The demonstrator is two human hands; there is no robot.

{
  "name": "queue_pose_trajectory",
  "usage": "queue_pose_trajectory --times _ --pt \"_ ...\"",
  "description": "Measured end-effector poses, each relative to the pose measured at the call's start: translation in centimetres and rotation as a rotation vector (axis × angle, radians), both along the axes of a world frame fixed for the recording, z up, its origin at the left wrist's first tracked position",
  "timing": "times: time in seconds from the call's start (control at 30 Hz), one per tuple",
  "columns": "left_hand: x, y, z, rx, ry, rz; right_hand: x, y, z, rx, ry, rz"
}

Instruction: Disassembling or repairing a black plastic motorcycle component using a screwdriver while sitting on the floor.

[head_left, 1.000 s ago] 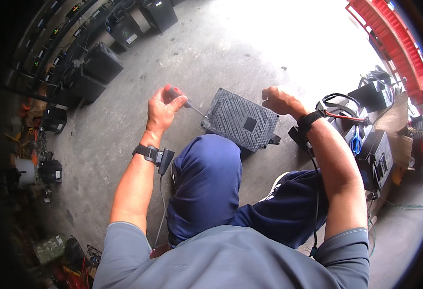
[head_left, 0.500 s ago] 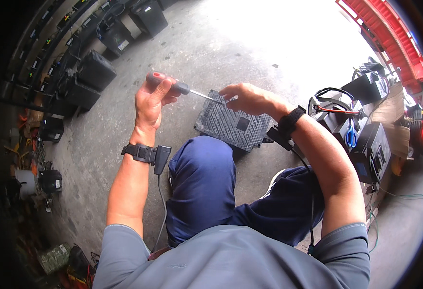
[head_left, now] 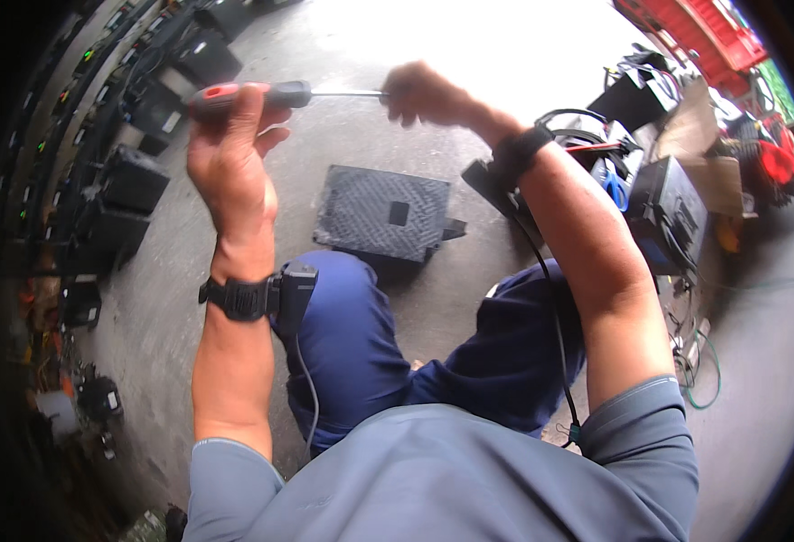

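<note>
A screwdriver (head_left: 290,94) with a red and grey handle is gripped in my left hand (head_left: 234,181). Its metal shaft points right, roughly level, above the floor. At the tip, my right hand (head_left: 428,95) has its fingers drawn together, slightly blurred; whether they pinch the tip or a small piece on it is hidden. Below both hands, a flat black box (head_left: 352,199) with a ribbed top and a small square recess lies on the concrete in front of my knees. Neither hand touches the box.
Black boxes (head_left: 135,178) line a rack (head_left: 17,181) on the left. To the right stand more black cases (head_left: 666,212), blue-handled scissors (head_left: 613,185), cardboard (head_left: 686,122) and a red crate (head_left: 695,32). Cables run from both wrist straps (head_left: 243,299).
Both hands have risen away from the black box, moving up and left with the screwdriver. The shaft has swung level, and the right fingers have closed in at its tip.
</note>
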State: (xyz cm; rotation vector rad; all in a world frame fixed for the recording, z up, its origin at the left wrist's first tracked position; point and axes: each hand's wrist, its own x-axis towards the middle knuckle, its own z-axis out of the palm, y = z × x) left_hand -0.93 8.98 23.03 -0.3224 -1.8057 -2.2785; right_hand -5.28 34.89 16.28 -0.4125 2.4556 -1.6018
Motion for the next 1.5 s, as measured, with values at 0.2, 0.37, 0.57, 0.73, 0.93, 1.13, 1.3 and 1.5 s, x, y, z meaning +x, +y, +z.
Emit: queue_pose_trajectory --times 0.2,0.37,0.57,0.73,0.93,1.13,1.3,1.5 --pt "3.9 4.5 -0.2 -0.007 0.027 -0.064 1.9 8.5 7.4 0.174 0.208 -0.293" --pt "5.1 2.9 -3.7 -0.108 -0.093 -0.088 10.1 12.6 6.5 0.057 -0.052 -0.394" --pt "5.8 2.0 -3.6 -0.213 -0.038 -0.158 21.3 16.3 -2.2 -0.057 -0.287 -0.503" --pt "7.0 0.9 -2.1 -0.225 -0.055 -0.175 25.4 18.6 -2.4 -0.065 -0.32 -0.612" --pt "8.7 -2.2 -0.6 -0.352 -0.037 -0.164 28.4 22.7 -0.7 -0.197 -0.185 -0.652" --pt "12.0 -0.8 1.2 -0.386 -0.001 -0.136 33.8 32.0 2.0 0.085 0.101 -0.991" --pt "13.5 1.9 2.3 -0.374 0.044 -0.159 37.0 37.9 1.0 0.28 0.22 -1.078" --pt "13.5 3.1 1.9 -0.363 0.035 -0.23 37.1 37.2 -0.7 0.757 0.044 -1.13"
